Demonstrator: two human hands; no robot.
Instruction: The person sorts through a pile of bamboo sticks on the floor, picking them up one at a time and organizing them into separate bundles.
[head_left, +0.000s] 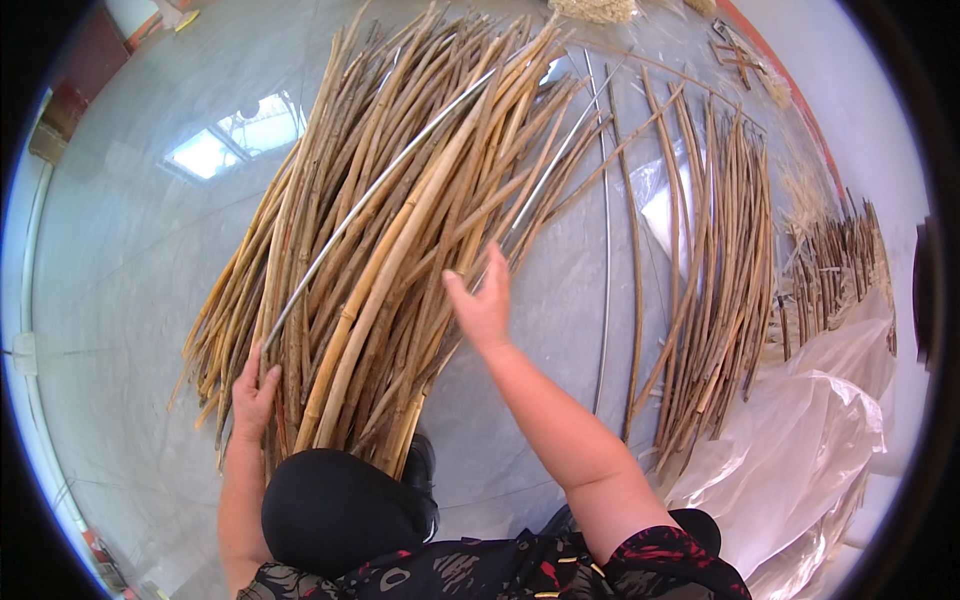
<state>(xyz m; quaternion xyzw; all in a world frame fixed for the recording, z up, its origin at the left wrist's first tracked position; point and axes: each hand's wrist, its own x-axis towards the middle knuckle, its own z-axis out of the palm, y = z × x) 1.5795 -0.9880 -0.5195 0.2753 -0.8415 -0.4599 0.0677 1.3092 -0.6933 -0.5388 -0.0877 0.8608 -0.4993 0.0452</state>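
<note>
A large heap of long wooden sticks (390, 247) lies on the floor before me. A thin metal rod (375, 191) lies slantwise across its top. At the heap's left side, my left hand (253, 394) rests beside the rod's lower end, its fingertips against the sticks; whether it grips anything is not clear. My right hand (481, 300) hovers at the heap's right edge, thumb and fingers spread, with nothing seen between them. Another metal rod (551, 169) slants across the sticks beyond it.
To the right, a thin metal rod (606, 225) and a smaller pile of sticks (724, 277) lie on the floor. Crumpled plastic sheeting (802, 442) and upright short sticks (832, 270) are near the right wall. My shoe (420, 480) is close to the heap.
</note>
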